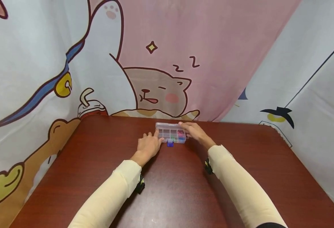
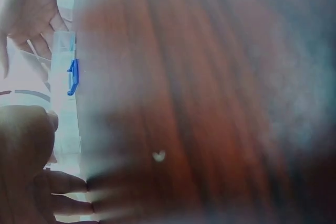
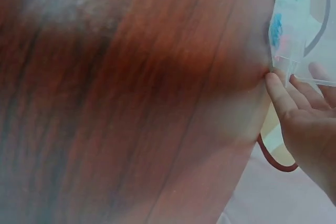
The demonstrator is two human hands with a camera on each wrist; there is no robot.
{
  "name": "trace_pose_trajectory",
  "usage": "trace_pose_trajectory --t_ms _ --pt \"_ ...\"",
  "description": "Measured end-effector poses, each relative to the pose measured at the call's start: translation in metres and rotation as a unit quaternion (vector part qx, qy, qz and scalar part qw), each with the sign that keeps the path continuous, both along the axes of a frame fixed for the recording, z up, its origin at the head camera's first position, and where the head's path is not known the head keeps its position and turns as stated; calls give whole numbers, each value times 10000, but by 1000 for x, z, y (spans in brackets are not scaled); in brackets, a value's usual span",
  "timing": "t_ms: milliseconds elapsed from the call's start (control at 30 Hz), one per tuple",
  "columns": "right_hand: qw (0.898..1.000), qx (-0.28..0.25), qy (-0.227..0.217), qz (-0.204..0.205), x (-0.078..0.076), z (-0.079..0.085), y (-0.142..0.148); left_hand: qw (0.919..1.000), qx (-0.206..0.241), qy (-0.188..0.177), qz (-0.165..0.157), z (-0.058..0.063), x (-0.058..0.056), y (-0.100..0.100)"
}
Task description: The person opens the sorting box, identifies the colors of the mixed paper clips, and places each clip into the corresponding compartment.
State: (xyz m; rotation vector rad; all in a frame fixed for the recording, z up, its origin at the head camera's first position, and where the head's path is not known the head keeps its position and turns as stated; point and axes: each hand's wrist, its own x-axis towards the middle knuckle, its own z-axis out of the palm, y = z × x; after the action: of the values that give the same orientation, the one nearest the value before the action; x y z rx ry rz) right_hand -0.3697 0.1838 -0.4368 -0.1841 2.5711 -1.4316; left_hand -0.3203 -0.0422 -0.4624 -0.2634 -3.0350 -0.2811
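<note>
A clear plastic compartment box (image 1: 169, 136) lies near the table's far edge with its transparent lid (image 1: 167, 125) raised at the back. A blue latch (image 1: 170, 144) hangs at its front. Small pink, blue and green pieces (image 1: 181, 135) sit in the right-hand compartments. My left hand (image 1: 148, 145) grips the box's left end, thumb near the front edge and index finger along the side. At the other end my right hand (image 1: 195, 131) touches the box and lid, its fingers fairly straight, as the right wrist view shows the right hand (image 3: 304, 108) with its thumb by the box corner.
The brown wooden table (image 1: 167, 190) stretches toward me and to both sides. Behind it hangs a cloth backdrop (image 1: 226, 63) with cartoon animals, which meets the table's far edge just beyond the box.
</note>
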Motion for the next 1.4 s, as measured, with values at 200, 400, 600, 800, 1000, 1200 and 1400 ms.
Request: trace_pose_trajectory --t_ms 200,400,600,800,1000,1200,1400 --pt "9995 197 153 219 2 -10 5 9995 -136 284 100 -3 2 2" --pt "9950 799 463 367 2 -17 12 9996 -97 221 168 -1 3 1" --pt "9901 1090 685 566 1 -20 16 9998 140 93 -127 -1 3 -1" --pt "9889 1098 727 693 2 -20 17 9987 -208 -9 -470 0 6 2" --pt "9839 1289 923 824 4 -17 13 9968 -556 205 -545 2 7 7" --pt "9624 2008 1417 1159 5 -5 -1 9885 -1281 391 -698 8 4 6" --pt "9310 2695 1812 1666 13 2 -14 9789 -1654 661 -1003 12 4 6"
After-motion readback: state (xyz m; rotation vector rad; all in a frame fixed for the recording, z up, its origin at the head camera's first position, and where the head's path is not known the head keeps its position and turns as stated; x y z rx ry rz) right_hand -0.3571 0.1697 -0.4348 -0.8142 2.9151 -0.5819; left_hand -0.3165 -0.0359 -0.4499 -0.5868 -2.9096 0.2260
